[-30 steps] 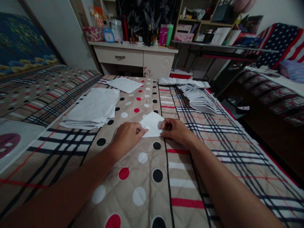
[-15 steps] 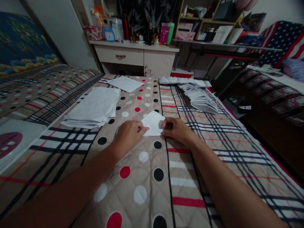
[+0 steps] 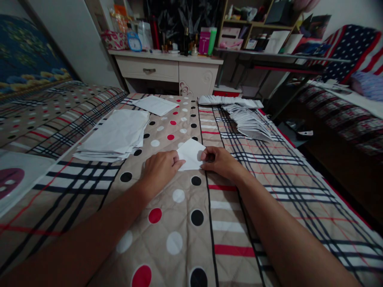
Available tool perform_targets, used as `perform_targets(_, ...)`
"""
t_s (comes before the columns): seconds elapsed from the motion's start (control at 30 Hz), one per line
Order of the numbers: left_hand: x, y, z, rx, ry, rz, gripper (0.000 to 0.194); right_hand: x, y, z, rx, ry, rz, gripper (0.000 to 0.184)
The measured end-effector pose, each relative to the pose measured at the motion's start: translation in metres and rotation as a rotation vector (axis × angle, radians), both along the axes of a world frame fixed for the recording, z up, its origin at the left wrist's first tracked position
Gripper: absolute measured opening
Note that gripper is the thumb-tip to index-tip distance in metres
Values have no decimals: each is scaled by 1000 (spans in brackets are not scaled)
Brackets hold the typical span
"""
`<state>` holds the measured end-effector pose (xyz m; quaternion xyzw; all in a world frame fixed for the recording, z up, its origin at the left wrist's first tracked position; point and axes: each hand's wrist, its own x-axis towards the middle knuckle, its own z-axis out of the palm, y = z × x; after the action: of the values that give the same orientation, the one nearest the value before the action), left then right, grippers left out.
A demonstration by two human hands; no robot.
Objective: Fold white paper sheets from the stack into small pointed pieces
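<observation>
A small white sheet of folded paper lies on the patterned bedspread, its upper edges coming to a point away from me. My left hand pinches its left side between thumb and fingers. At the paper's right side, my right hand grips the edge with curled fingers and thumb. To the left rests a stack of white paper sheets. Farther right, a row of folded white papers leans in a fanned line.
Beyond the stack lies another white sheet. A long bundle of white papers is near the bed's far edge. Past it stand a white dresser with bottles and a blue clock, and a desk at right.
Both hands stay at the sides of the paper with almost the same grip. The left thumb and the paper's lower left fold have shifted slightly. The whole view has moved a little.
</observation>
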<state>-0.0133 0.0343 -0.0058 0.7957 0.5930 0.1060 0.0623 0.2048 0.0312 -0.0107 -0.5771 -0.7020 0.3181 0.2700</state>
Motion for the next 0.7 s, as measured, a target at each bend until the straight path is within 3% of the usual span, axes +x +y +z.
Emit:
perform_targets(0.13,0,-1,0,60,-44,-58,20,-2,-1,2,0,4,-10,21)
perform_targets(0.27,4,-2,-4,166,-83,-250,8,-2,-1,2,-11,2,-15,21)
perform_targets(0.37,7,0,-10,142,-111,-348,19,-1,0,1,-11,-2,-13,21)
perform_targets(0.53,10,3,-14,69,-236,-315,8,-1,2,0,-12,-15,-7,21)
perform_targets(0.7,19,2,-9,50,-191,-213,21,-1,2,1,-18,-29,1,21)
